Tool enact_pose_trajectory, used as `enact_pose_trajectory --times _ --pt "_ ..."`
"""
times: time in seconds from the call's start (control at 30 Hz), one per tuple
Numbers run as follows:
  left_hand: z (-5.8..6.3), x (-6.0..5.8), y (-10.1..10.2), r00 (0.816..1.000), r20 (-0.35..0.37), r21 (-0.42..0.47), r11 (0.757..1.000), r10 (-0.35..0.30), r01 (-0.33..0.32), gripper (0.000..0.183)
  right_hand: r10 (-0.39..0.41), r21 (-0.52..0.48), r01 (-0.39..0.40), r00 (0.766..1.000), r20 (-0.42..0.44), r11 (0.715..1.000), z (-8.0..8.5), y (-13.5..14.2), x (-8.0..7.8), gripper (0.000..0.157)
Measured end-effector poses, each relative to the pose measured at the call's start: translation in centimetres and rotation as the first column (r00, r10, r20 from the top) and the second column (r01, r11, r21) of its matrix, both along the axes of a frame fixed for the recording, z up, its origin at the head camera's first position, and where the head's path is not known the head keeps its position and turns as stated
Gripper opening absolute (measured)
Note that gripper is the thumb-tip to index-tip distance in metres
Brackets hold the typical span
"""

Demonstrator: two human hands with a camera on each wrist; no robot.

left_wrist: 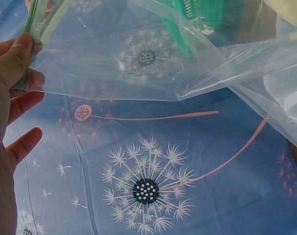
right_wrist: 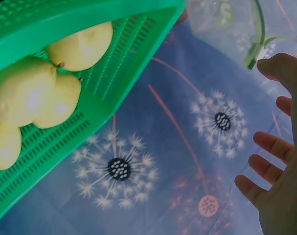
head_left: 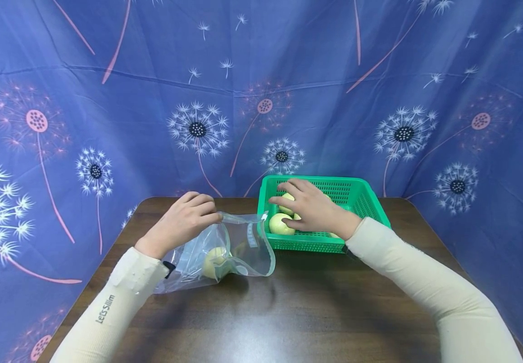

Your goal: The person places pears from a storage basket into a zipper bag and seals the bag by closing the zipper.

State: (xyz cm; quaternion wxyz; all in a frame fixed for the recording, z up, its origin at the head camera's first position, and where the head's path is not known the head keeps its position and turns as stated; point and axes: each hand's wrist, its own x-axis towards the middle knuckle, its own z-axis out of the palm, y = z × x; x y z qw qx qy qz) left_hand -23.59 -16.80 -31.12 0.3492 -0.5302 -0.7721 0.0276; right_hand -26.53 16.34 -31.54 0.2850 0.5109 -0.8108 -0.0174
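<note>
Left hand (head_left: 184, 222): pinches the bag (head_left: 197, 254) at its edge, between thumb and fingers.
Right hand (head_left: 315, 204): spread over the basket's left end, gripping nothing; contact with the fruit there I can't judge.
Fruit: one (head_left: 215, 263) inside the bag, several more in the basket (head_left: 306, 245), the nearest one (head_left: 281, 225) at its left corner.
Good grasp: I'd curl around that corner one, then lift it clear before going sideways.
Bag mouth: gapes toward the basket; best held wide, since its floppy lip could snag.
Edges: basket wall between loose fruit and bag; curtain (head_left: 325, 126) close behind.
Room: bare table (head_left: 252, 317) in front.
</note>
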Motion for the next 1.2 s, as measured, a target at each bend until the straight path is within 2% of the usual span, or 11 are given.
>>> enact_pose_trajectory --times 0.27,0.57,0.8,1.2 --pt "-0.2 0.0 0.0 1.000 -0.005 -0.004 1.000 0.003 -0.003 0.016 -0.065 -0.018 0.066 0.997 0.031 0.998 -0.1 1.1 -1.1 0.052" --pt "-0.4 0.1 0.0 1.000 -0.002 0.002 1.000 0.000 0.000 0.017 -0.095 -0.024 0.097 0.994 0.061 0.995 -0.3 2.0 -2.4 0.052" --pt "-0.3 0.0 0.1 1.000 -0.002 0.006 1.000 -0.001 0.001 0.016 -0.185 0.005 0.186 0.979 0.089 0.983 -0.8 3.3 -3.8 0.052" --pt "-0.5 -0.1 0.1 1.000 0.001 0.001 1.000 -0.002 0.002 0.016 -0.253 0.025 0.252 0.957 0.143 0.967 -1.3 4.5 -5.2 0.051"
